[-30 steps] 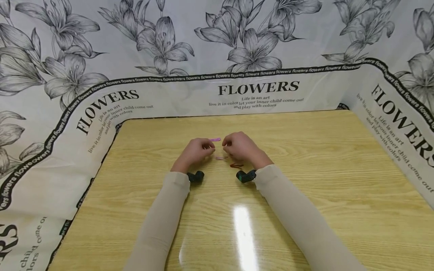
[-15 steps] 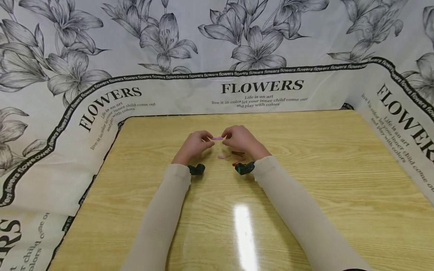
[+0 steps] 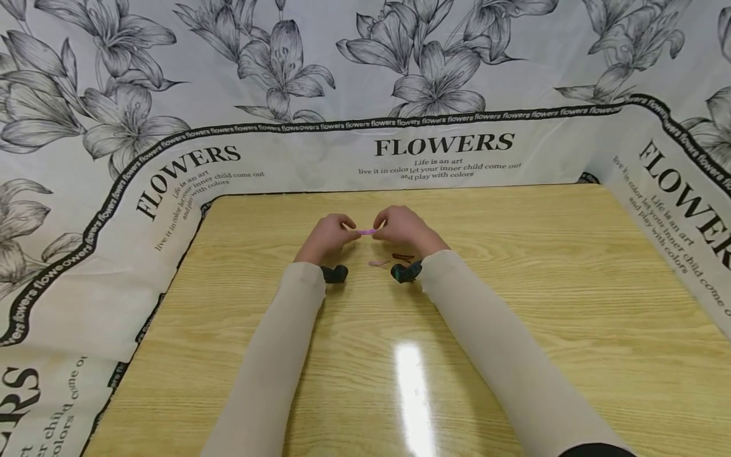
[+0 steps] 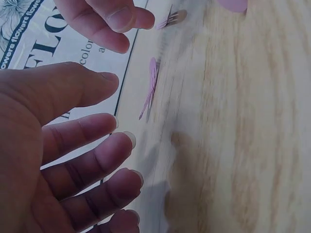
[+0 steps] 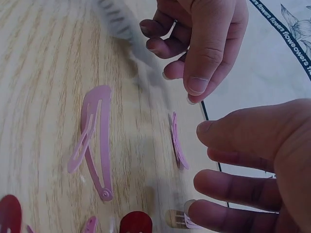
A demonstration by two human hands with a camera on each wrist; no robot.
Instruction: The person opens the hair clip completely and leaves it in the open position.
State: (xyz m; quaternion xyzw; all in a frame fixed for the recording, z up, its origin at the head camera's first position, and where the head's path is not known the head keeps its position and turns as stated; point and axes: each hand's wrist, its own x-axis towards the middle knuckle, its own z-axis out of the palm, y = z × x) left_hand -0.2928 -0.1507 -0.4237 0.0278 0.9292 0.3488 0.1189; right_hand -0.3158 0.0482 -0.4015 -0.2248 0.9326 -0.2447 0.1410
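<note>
A small pink hair clip [image 3: 367,232] lies on the counter [image 3: 514,317] between the two hands, its long axis running side to side, so that one end points at the left hand [image 3: 333,235] and the other at the right hand [image 3: 402,226]. That seems the relation to mind: the clip is to the right of the left fingers and to the left of the right ones, roughly midway, and I cannot say which hand is nearer. Each hand has its thumb and fingers apart with nothing between them (in the head view the fingertips look almost on the clip, but both wrist views show a gap). A pinch from either side would probably meet a narrow end, and the clip is thin and low, so the fingertips may need to come down close to the counter. A larger pink clip [image 5: 105,141] and a red clip [image 5: 136,223] lie nearby, nearer the person.
</note>
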